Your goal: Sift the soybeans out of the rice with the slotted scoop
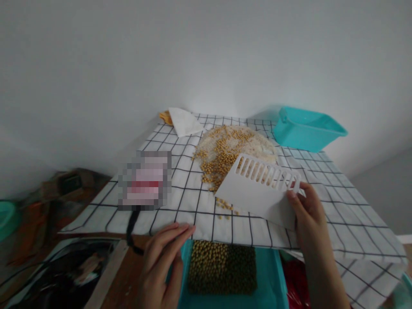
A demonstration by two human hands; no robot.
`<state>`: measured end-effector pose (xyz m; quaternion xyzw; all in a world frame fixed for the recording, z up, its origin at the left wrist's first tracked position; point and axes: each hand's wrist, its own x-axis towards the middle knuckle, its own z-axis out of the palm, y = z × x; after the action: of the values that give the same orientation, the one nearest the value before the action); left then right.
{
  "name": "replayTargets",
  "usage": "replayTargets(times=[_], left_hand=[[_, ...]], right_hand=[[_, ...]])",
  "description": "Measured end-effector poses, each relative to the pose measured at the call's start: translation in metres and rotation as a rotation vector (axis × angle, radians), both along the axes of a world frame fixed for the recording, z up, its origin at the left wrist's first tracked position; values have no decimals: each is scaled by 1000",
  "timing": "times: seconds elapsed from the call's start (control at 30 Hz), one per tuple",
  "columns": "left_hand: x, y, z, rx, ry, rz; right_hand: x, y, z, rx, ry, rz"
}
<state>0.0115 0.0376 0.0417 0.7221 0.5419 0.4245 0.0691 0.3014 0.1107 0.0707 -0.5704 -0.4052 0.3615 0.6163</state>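
Note:
My right hand grips the right end of a white slotted plastic panel, which has a row of long openings along its far edge. The panel is tilted over the near right side of a mound of pale grain and yellow beans. My left hand, fingers stretched out, lies at the table's front edge beside the left rim of a turquoise tray. Inside the tray, yellowish beans lie on the left and dark green beans on the right.
A black-and-white checked cloth covers the table. A turquoise bin stands at the back right, with a folded white cloth at the back left. A blurred-out object with a black strap lies on the left.

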Motion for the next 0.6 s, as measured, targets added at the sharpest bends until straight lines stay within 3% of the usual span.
replayTargets(times=[0.6], left_hand=[[2, 0, 0, 17, -7, -10]], right_hand=[[1, 0, 0, -10, 9, 26]])
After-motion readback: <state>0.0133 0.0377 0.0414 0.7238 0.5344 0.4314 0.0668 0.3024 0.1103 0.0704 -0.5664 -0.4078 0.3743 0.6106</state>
